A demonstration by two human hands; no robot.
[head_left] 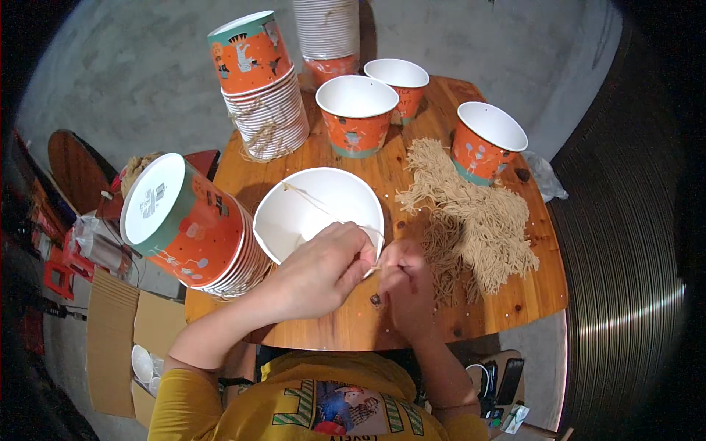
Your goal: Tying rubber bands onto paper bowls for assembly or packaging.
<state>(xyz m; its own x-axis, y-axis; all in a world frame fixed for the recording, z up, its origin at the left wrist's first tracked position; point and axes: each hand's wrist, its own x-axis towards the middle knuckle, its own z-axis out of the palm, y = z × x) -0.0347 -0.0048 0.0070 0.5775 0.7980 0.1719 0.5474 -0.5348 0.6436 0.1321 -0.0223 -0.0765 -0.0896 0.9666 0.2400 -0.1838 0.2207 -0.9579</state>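
Note:
A white-lined paper bucket (294, 213) lies on the table in front of me, its mouth facing up toward me. A thin tan string (305, 197) runs across its opening to the right side of the rim. There my left hand (327, 268) is closed, thumb and fingertips pinching the string against the rim. Close beside it, my right hand (404, 283) is closed too, its fingers pinched on the string just outside the bucket; it is slightly blurred. My fingers hide most of the spot where string and rim meet.
A bundle of tan strings (485, 228) spreads over the wooden table (342, 327) at the right. Orange paper buckets (357, 121) stand toward the back. One nested stack (195, 231) lies tilted at the left; another, a string-draped stack (265, 110), stands behind. An open cardboard box (114, 316) is lower left.

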